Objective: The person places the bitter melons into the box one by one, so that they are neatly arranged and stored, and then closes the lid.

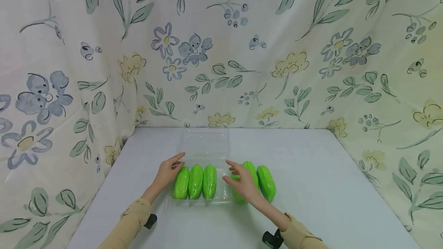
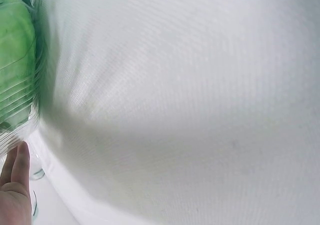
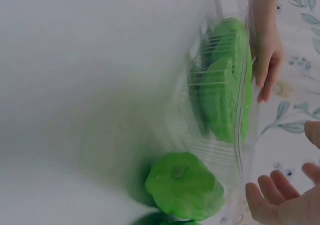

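A clear plastic clamshell box lies with its hinged lid folded back. Three bright green, ridged, cucumber-shaped vegetables stand side by side in its left part. My left hand is at the box's left side, and in the left wrist view its straight fingers reach the ribbed wall. Over the box's right edge hovers my right hand, fingers loosely spread, nothing held. It partly covers more of the green vegetables, while another green vegetable lies just right of them.
The box sits on a white table. Behind and at both sides hangs a floral cloth. A black wrist camera is strapped beneath the right forearm, and another beneath the left.
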`<move>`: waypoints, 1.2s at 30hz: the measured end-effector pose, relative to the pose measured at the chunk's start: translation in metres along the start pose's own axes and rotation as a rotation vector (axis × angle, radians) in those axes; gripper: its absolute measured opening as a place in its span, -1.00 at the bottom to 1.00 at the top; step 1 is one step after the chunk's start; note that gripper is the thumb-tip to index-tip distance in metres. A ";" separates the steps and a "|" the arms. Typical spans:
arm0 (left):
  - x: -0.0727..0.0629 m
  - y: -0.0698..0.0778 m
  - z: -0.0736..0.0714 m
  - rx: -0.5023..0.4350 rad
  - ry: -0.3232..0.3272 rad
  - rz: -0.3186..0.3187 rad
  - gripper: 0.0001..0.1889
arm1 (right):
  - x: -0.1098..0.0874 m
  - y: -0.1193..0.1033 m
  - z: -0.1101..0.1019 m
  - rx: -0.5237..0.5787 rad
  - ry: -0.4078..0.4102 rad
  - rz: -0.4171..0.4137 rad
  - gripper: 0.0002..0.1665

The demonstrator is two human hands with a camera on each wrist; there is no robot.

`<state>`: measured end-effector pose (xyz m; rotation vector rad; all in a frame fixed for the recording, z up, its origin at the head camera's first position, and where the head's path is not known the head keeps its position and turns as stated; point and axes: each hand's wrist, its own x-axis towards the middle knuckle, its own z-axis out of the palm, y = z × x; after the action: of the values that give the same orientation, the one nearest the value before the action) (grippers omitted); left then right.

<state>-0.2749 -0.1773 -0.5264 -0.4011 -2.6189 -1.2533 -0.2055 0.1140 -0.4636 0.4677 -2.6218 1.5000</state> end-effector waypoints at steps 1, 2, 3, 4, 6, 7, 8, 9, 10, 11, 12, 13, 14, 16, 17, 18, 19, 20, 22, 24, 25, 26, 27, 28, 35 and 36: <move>0.000 0.000 0.000 0.002 0.005 0.010 -0.56 | -0.001 0.000 -0.001 -0.007 -0.001 -0.002 -0.41; 0.000 -0.001 0.000 0.004 0.014 0.026 -0.56 | -0.001 0.000 -0.003 -0.015 0.001 0.002 -0.42; 0.000 -0.001 0.001 0.005 0.025 0.041 -0.57 | -0.002 0.000 -0.005 -0.018 0.002 0.006 -0.42; 0.000 -0.002 0.001 0.008 0.033 0.055 -0.57 | -0.003 0.000 -0.007 -0.031 0.005 0.011 -0.42; -0.001 -0.002 0.001 0.019 0.052 0.084 -0.59 | -0.004 0.000 -0.010 -0.045 0.014 0.021 -0.43; -0.001 -0.001 0.001 0.015 0.055 0.089 -0.59 | -0.004 0.000 -0.012 -0.055 0.019 0.026 -0.43; -0.001 -0.001 0.001 0.014 0.058 0.095 -0.59 | -0.004 0.000 -0.014 -0.059 0.025 0.032 -0.43; -0.001 -0.001 0.001 0.010 0.052 0.086 -0.59 | -0.004 0.001 -0.015 -0.061 0.028 0.034 -0.42; -0.001 -0.001 0.001 0.008 0.044 0.074 -0.59 | -0.005 0.002 -0.017 -0.067 0.032 0.032 -0.42; -0.001 0.000 0.001 0.005 0.038 0.065 -0.58 | -0.004 0.004 -0.018 -0.065 0.034 0.033 -0.41; -0.001 0.000 0.000 -0.004 0.025 0.046 -0.57 | -0.004 0.006 -0.019 -0.068 0.037 0.036 -0.41; -0.001 0.001 0.000 -0.005 0.018 0.035 -0.57 | -0.004 0.008 -0.020 -0.072 0.041 0.038 -0.41; -0.001 0.001 -0.001 -0.001 0.013 0.027 -0.57 | -0.004 0.009 -0.021 -0.078 0.047 0.037 -0.41; 0.000 0.002 -0.001 0.002 0.006 0.015 -0.56 | -0.004 0.013 -0.024 -0.092 0.057 0.036 -0.41; 0.000 0.002 -0.001 0.002 0.004 0.013 -0.56 | -0.004 0.015 -0.026 -0.095 0.061 0.037 -0.41; 0.000 0.002 -0.001 0.002 0.003 0.010 -0.56 | -0.004 0.016 -0.027 -0.099 0.064 0.041 -0.41; 0.000 0.002 -0.001 -0.001 0.004 0.010 -0.56 | -0.004 0.017 -0.029 -0.105 0.067 0.038 -0.41; 0.000 0.002 -0.001 0.002 0.004 0.011 -0.56 | -0.004 0.018 -0.031 -0.111 0.072 0.038 -0.41; 0.000 0.002 -0.002 -0.001 0.004 0.016 -0.56 | -0.005 0.019 -0.035 -0.125 0.078 0.041 -0.42; 0.000 0.002 -0.002 -0.005 0.006 0.018 -0.56 | -0.005 0.020 -0.040 -0.146 0.083 0.054 -0.42; -0.001 0.003 -0.002 -0.004 0.004 0.018 -0.57 | -0.005 0.020 -0.042 -0.158 0.086 0.058 -0.42; -0.001 0.003 -0.003 -0.003 0.002 0.017 -0.56 | -0.006 0.020 -0.044 -0.171 0.088 0.067 -0.42; -0.001 0.003 -0.003 -0.005 0.000 0.015 -0.56 | -0.006 0.021 -0.045 -0.186 0.085 0.075 -0.42; -0.001 0.003 -0.003 -0.005 0.000 0.010 -0.56 | -0.006 0.022 -0.047 -0.200 0.085 0.079 -0.42; -0.001 0.003 -0.002 -0.003 0.013 0.030 -0.56 | -0.005 0.036 -0.057 -0.258 0.094 0.095 -0.41; -0.001 0.003 -0.002 -0.002 0.014 0.034 -0.57 | -0.005 0.038 -0.058 -0.266 0.098 0.100 -0.41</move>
<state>-0.2725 -0.1772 -0.5235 -0.4333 -2.5882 -1.2437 -0.2164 0.1828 -0.4658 0.2363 -2.7460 1.1392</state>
